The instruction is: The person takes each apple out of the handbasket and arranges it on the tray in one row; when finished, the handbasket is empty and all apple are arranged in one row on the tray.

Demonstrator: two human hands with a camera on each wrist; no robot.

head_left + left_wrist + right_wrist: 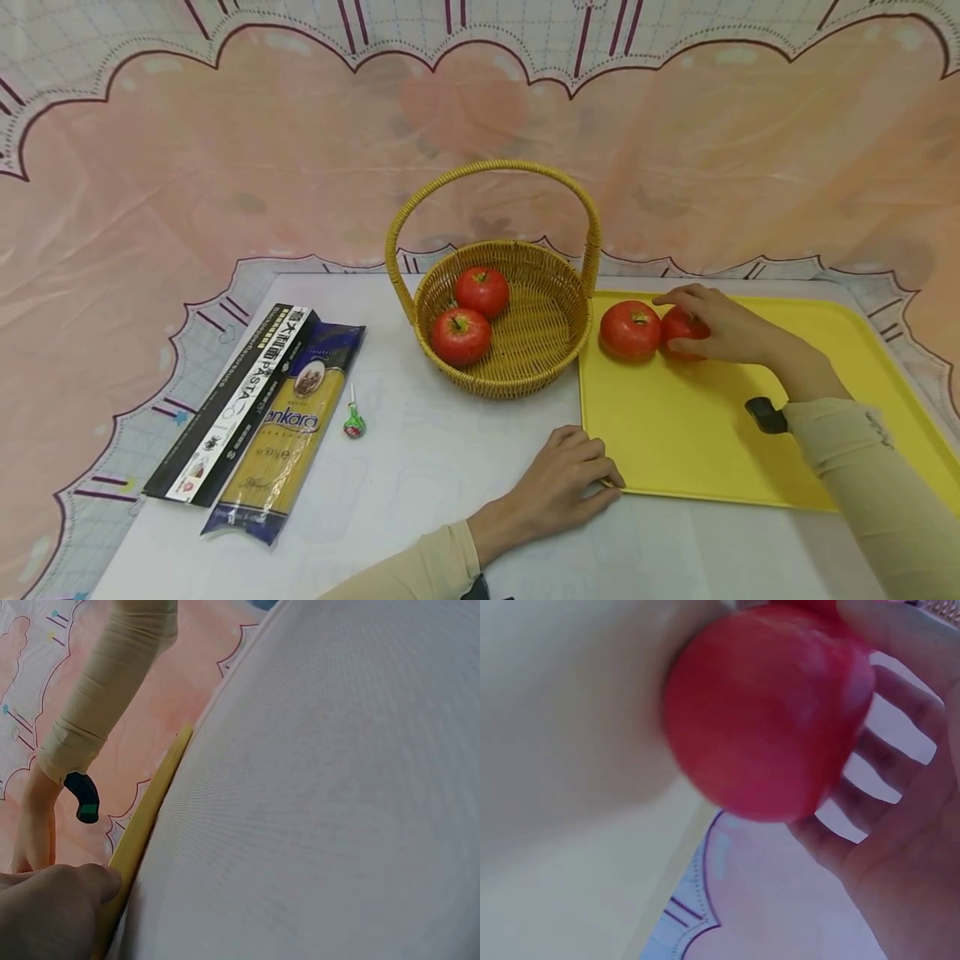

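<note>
In the head view, my right hand [720, 327] reaches round a red apple [681, 332] on the yellow tray [675, 433], thumb on the near side and fingers on the far side. The right wrist view shows this apple [769, 712] large, with the fingers [885, 780] curved behind it. Beside it, to the left, sits a second red apple [630, 331]. My left hand [558, 483] rests at the tray's near left corner, its fingertips right at the rim. Up close in the left wrist view, the left hand [60, 904] overlaps the tray's yellow edge [142, 825].
A wicker basket [551, 329] with a tall handle stands left of the tray, holding two red apples [461, 337]. Farther left lie a black pasta box [232, 404], a bag of spaghetti [288, 433] and a green lollipop [354, 423]. A patterned cloth hangs behind the white table [420, 450].
</note>
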